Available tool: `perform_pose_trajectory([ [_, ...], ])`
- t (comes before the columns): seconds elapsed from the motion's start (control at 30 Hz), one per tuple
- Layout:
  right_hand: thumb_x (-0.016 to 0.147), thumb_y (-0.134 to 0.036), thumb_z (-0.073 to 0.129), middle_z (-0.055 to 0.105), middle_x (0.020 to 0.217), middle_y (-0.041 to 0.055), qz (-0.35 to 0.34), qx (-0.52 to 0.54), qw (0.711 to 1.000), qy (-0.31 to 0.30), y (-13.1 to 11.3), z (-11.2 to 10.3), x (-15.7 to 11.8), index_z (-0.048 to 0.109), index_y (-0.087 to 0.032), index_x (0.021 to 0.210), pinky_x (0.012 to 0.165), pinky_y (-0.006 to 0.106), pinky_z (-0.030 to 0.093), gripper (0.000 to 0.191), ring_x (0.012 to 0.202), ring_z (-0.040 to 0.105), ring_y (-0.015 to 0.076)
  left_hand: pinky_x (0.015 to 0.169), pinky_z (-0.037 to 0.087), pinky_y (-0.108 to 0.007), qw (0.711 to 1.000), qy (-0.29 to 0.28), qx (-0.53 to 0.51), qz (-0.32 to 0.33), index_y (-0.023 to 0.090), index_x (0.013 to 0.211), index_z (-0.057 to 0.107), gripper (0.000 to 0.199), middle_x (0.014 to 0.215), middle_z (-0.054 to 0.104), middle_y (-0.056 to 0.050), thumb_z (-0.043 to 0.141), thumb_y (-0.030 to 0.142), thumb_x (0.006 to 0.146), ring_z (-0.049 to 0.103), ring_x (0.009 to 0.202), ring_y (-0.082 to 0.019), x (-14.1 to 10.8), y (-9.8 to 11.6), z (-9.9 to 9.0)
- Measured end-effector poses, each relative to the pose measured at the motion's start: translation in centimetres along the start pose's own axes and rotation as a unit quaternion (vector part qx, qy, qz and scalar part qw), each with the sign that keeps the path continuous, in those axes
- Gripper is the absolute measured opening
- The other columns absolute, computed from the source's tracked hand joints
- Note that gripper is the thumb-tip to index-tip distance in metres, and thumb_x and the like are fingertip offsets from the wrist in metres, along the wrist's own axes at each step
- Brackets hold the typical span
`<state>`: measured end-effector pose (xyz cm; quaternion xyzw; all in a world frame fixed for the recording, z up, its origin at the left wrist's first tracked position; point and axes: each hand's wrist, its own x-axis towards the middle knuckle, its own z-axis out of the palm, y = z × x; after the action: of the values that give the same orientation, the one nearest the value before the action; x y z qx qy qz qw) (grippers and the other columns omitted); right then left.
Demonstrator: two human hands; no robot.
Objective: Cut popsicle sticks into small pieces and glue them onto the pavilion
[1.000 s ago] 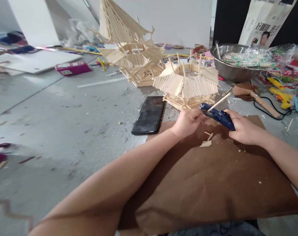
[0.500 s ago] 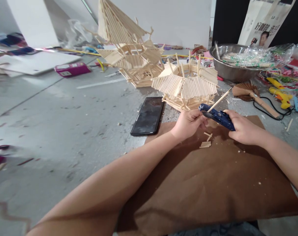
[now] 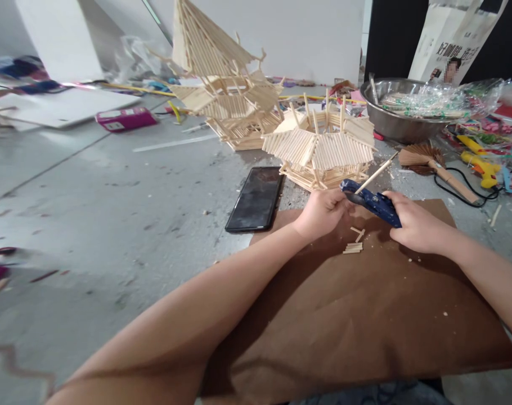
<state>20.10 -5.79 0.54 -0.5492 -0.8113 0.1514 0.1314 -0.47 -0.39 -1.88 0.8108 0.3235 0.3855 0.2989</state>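
Note:
My right hand (image 3: 416,224) is wrapped round the handles of a blue hand cutter (image 3: 376,203), its dark jaws pointing left. A thin round wooden stick (image 3: 377,175) slants up and right out of the jaws. Its lower part runs down to my left hand (image 3: 322,214), whose fingers are pinched close against the cutter's tip. The stick's end is hidden by those fingers. Beneath the hands, several short cut stick pieces (image 3: 353,248) lie on a brown sheet (image 3: 344,320). Just behind the hands stands a roofed model of wooden sticks (image 3: 319,147), with upright posts on top.
Left of the hands lies a black phone (image 3: 255,199). A taller stick pagoda (image 3: 226,101) stands farther back. At the back right are a metal bowl (image 3: 402,121) with plastic-wrapped sticks, a brown brush-like object (image 3: 439,169) and a yellow glue gun (image 3: 484,169).
The cutter's handles and my right hand have shifted very slightly. My left hand stays in place at the stick, and the cut pieces lie as before.

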Motion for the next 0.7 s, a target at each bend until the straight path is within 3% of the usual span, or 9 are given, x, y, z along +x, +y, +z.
perform_pose_trajectory([
  [0.17,0.063,-0.014,0.048,0.055,0.117,0.0167,-0.007,-0.046,0.998,0.034,0.29,0.42,0.23,0.041,-0.011,0.121,0.096,0.043,0.039,0.058,0.112,0.050,0.0280,0.049,0.049,-0.019,0.989,-0.061,-0.094,-0.093,0.013,0.064,0.056,0.023,0.055,0.063,-0.003,0.045,0.019,0.083,0.060,0.047,-0.010,0.08,0.13,0.10],
  [0.7,0.067,-0.018,0.046,0.056,0.120,0.0174,-0.007,-0.080,0.995,0.059,0.71,0.61,0.13,0.044,-0.010,0.119,0.090,0.043,0.044,0.053,0.109,0.054,0.0281,0.049,0.049,-0.019,0.989,-0.080,-0.076,-0.095,0.013,0.062,0.057,0.025,0.056,0.064,-0.003,0.046,0.019,0.083,0.060,0.047,-0.009,0.24,0.70,-0.24],
])
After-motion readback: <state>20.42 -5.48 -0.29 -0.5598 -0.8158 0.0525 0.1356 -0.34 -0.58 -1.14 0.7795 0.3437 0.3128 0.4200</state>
